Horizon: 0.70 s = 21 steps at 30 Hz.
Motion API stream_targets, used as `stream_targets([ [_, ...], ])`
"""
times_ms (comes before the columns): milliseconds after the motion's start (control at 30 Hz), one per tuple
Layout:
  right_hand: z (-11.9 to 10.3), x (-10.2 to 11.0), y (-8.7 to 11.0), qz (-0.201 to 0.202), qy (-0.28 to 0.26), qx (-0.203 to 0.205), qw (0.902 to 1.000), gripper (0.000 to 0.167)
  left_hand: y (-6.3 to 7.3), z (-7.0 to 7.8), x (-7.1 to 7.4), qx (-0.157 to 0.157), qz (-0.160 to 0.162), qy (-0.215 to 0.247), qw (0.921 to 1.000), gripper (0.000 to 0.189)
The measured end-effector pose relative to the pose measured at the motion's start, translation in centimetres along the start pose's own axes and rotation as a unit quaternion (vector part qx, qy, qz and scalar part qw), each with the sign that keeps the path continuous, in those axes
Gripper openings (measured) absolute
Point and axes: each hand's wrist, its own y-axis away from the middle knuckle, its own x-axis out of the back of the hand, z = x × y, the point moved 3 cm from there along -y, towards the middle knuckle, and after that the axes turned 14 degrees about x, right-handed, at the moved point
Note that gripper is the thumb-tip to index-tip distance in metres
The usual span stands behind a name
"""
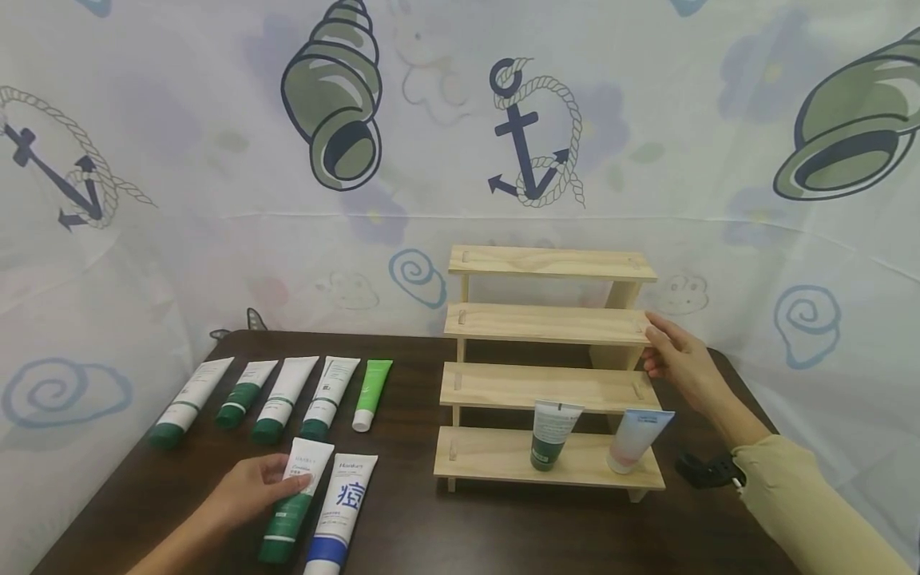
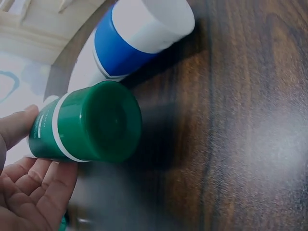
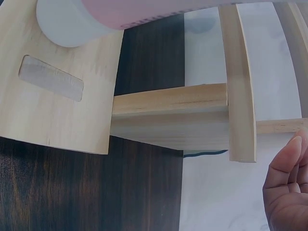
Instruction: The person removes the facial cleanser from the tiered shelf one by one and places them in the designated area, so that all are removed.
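Bench (image 1: 410,531): dark brown with streaked wood grain; its far corners are rounded, and the left wrist view shows a pale glare on it.
Cloth (image 1: 446,136): a pale sheet hangs behind the bench and along both sides, printed with shells, anchors, ropes and blue swirls; a crease runs across it above the bench.
Rack (image 1: 549,387): four stepped tiers of light wood, standing on the right part of the bench.
Bottom tier: a small tube (image 1: 552,435) with a dark green cap and a pale tube (image 1: 638,439) stand cap down, apart.
Back row: four green-capped tubes (image 1: 194,399) and a lime tube (image 1: 372,394) lie side by side at the bench's far left.
Front left: the held tube (image 1: 297,499), white and green, is just beside a blue-banded tube (image 1: 343,511); whether it touches the bench cannot be told.
Left hand (image 1: 247,489): thumb and fingers are clamped on the held tube.
Right hand (image 1: 681,359): fingers pinch the right end of the rack's second tier from the top.
Right arm: a light yellow sleeve (image 1: 801,491) and a black wristband (image 1: 707,469).
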Motion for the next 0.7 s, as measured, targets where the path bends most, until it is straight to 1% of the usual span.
stream_targets([
  [67, 0.0, 0.0, 0.0, 0.0, 0.003, -0.002, 1.0, 0.069, 0.0, -0.2, -0.1, -0.002, -0.001, -0.002, 1.0, 0.063],
  [200, 0.0, 0.0, 0.0, -0.001, 0.004, -0.001, 1.0, 0.068, -0.3, -0.7, -0.2, -0.02, 0.006, -0.017, 0.9997, 0.058],
  [433, 0.1, 0.0, 0.0, -0.002, -0.005, 0.004, 1.0, 0.068, -0.4, -1.4, -0.2, -0.012, 0.017, -0.029, 0.9993, 0.057],
  [533, 0.1, 0.0, 0.0, -0.002, -0.008, 0.002, 1.0, 0.068, -0.6, -1.4, -0.2, -0.018, 0.018, -0.034, 0.9991, 0.06],
  [600, 0.2, 0.0, 0.0, -0.003, -0.007, 0.0, 1.0, 0.068, -0.7, -1.5, -0.3, -0.015, 0.022, -0.039, 0.9989, 0.06],
  [700, 0.2, 0.0, 0.0, -0.004, -0.006, -0.001, 1.0, 0.068, -0.8, -1.6, -0.4, -0.023, 0.032, -0.055, 0.9977, 0.059],
])
